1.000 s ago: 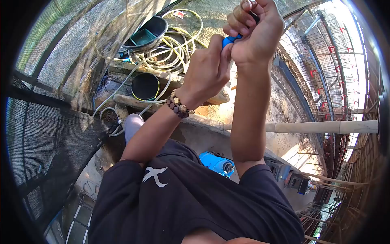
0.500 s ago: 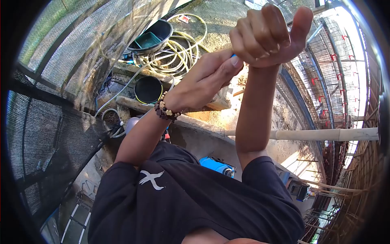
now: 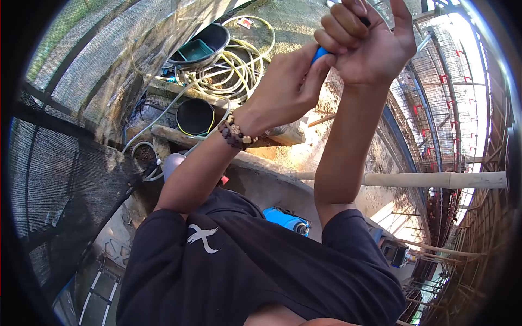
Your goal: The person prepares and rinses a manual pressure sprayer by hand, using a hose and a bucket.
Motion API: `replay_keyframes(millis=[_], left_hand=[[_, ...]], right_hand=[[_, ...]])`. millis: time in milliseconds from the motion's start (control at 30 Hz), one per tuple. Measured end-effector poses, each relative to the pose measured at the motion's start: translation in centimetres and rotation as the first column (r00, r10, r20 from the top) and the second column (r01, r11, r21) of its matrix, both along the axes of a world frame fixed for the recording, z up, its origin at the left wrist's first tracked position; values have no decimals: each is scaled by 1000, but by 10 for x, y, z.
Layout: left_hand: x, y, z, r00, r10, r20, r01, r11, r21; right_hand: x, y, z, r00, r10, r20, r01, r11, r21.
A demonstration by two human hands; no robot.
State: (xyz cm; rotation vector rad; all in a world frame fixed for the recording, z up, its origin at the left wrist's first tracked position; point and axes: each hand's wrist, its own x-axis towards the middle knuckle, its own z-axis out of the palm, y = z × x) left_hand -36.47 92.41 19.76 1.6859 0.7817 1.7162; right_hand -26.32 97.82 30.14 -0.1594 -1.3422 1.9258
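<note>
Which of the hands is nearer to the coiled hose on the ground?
Left. The left hand sits just beside the coiled hose in the view, on its right; the right hand is farther right, beyond the left hand.

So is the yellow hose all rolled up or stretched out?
Rolled up. The yellow hose lies in round loops piled on the ground, next to the dark tub.

Black short-sleeved T-shirt, white bird logo on chest; beaded bracelet on left wrist.
</note>
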Motion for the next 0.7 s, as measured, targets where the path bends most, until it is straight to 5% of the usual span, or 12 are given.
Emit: replay_keyframes(millis=[133, 233, 300, 333, 400, 500, 567, 600, 700], left_hand=[[-7, -4, -5, 938, -344, 42, 345, 938, -39], [-13, -2, -4, 899, -398, 181, 421, 901, -109], [-7, 10, -9, 990, -107, 96, 111, 993, -36], [-7, 13, -6, 998, 29, 58, -27, 999, -36], [-3, 13, -3, 981, 193, -9, -193, 978, -80], [2, 11, -1, 974, 226, -31, -226, 974, 17], [1, 10, -1, 979, 202, -32, -202, 979, 17], [-3, 10, 1, 982, 185, -25, -185, 983, 17], [-11, 13, 4, 991, 131, -9, -131, 991, 41]], right_hand=[[-4, 14, -2, 786, 599, -152, -579, 800, 159], [-6, 16, -3, 881, 461, -105, -450, 886, 111], [-9, 3, 0, 995, 72, -74, -82, 988, -132], [-17, -7, 2, 933, -350, 87, 356, 932, -70], [-40, -29, 11, 785, -600, 152, 613, 788, -56], [-45, -26, 11, 746, -654, 128, 664, 745, -64], [-29, -7, 5, 882, -462, 94, 466, 884, -38], [-31, -5, 6, 842, -519, 146, 520, 854, 34], [-27, 0, 12, 967, -240, 88, 245, 968, -53]])
